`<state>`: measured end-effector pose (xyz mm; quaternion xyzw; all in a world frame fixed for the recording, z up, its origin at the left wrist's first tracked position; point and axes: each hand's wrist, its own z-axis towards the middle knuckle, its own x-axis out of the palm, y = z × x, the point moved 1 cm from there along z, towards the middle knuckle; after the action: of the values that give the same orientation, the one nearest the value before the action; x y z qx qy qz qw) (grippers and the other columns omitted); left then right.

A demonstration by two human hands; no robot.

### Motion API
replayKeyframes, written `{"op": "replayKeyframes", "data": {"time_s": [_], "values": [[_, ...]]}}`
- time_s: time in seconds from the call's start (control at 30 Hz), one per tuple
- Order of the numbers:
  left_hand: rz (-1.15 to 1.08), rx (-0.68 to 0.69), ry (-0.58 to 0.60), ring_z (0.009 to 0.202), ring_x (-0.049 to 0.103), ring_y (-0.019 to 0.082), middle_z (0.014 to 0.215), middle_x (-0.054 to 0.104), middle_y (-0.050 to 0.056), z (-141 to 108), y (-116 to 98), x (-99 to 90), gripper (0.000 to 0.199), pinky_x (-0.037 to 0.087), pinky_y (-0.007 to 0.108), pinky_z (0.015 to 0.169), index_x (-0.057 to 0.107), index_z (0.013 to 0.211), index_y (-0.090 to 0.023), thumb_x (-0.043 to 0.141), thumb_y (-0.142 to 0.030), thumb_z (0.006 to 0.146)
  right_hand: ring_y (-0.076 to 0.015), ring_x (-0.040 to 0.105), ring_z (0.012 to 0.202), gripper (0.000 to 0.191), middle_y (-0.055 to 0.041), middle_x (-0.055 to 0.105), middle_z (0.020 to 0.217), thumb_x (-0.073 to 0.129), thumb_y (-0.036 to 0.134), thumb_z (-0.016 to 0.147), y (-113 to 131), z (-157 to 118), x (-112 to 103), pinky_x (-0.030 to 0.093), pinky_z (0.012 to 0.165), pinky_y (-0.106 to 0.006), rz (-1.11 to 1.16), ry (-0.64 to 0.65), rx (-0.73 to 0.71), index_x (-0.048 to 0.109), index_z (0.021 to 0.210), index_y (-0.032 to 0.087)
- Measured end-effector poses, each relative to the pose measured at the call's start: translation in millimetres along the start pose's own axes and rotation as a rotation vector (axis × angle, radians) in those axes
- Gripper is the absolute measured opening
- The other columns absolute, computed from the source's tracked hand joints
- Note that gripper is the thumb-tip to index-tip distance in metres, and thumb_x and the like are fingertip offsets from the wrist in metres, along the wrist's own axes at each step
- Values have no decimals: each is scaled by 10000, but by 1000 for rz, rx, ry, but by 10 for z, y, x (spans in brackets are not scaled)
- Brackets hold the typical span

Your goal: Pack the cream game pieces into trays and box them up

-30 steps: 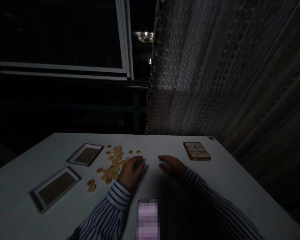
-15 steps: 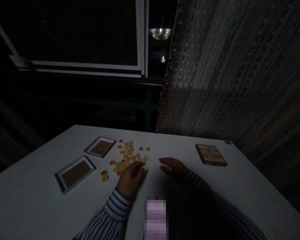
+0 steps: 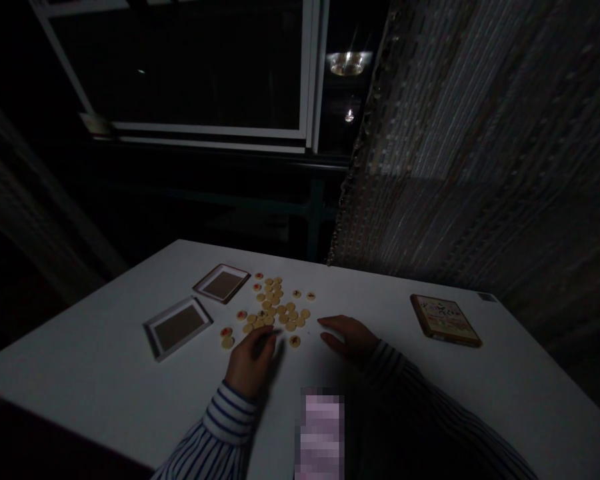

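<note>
Round, pale wooden Chinese chess pieces [image 3: 291, 307] lie loosely scattered on the white table, some with red or black characters facing up, others showing plain. My left hand [image 3: 247, 363] rests at the near edge of this cluster, thumb and forefinger slightly apart, with no piece visible in its grasp. Just right of its fingertips lies a single piece with a black character [image 3: 295, 341]. To the right of the pieces my right hand [image 3: 349, 338] hovers over or rests on the table, its thumb and fingers parted around nothing.
Two shallow open box halves, a nearer tray [image 3: 153, 341] and a farther one [image 3: 201, 285], lie left of the pieces. A flat printed box [image 3: 445, 321] sits on the table [image 3: 90, 360] at the right. Beyond hang a string curtain [image 3: 430, 133] and a window frame [image 3: 307, 80].
My left hand has drawn back a little to the left, away from the pieces. A black-character piece now shows by its fingertips. The view has shifted; my right hand keeps its pose.
</note>
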<state>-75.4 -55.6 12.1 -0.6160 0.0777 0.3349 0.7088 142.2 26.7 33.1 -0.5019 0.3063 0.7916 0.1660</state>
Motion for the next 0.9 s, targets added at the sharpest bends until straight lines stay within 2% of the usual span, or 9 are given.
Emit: {"op": "replayKeyframes", "data": {"time_s": [0.17, 0.33, 0.5, 0.63, 0.8, 0.9], "values": [[3, -35, -52, 912, 576, 196, 969, 630, 80, -43, 26, -150, 336, 432, 347, 845, 576, 948, -165, 465, -399, 735, -188, 541, 961, 358, -78, 600, 1049, 415, 331, 791, 109, 87, -17, 419, 836, -349, 2, 28, -9, 538, 1081, 160], [-28, -52, -97, 919, 574, 195, 969, 631, 82, -61, 144, -299, 359, 426, 335, 854, 567, 966, -157, 477, -410, 726, -200, 535, 974, 358, -83, 591, 1067, 424, 313, 786, 217, 190, -10, 418, 836, -359, -33, 84, -11, 534, 1088, 155], [14, -142, -141, 959, 555, 215, 1050, 597, 101, -94, 236, -452, 394, 429, 351, 847, 570, 988, -154, 476, -427, 720, -205, 541, 963, 357, -92, 598, 1052, 417, 292, 785, 325, 293, 14, 416, 837, -355, -64, 155, -56, 542, 1081, 138], [-3, -153, -136, 974, 548, 208, 1092, 577, 99, -129, 278, -563, 409, 441, 333, 829, 551, 1025, -157, 459, -427, 732, -213, 535, 978, 362, -91, 597, 1055, 396, 311, 791, 380, 348, 67, 415, 831, -373, -70, 173, -86, 545, 1076, 144], [33, -139, -175, 911, 578, 208, 1007, 624, 73, -159, 329, -713, 402, 460, 323, 791, 568, 1003, -178, 466, -442, 719, -205, 532, 989, 346, -79, 595, 1066, 410, 304, 781, 482, 436, 122, 411, 836, -359, -78, 212, -124, 552, 1067, 171], [78, -185, -225, 868, 594, 226, 940, 644, 81, -171, 382, -789, 408, 472, 334, 754, 581, 976, -173, 471, -461, 708, -201, 538, 978, 340, -74, 602, 1054, 414, 290, 773, 569, 513, 155, 413, 831, -342, -89, 235, -134, 563, 1055, 173]]}}
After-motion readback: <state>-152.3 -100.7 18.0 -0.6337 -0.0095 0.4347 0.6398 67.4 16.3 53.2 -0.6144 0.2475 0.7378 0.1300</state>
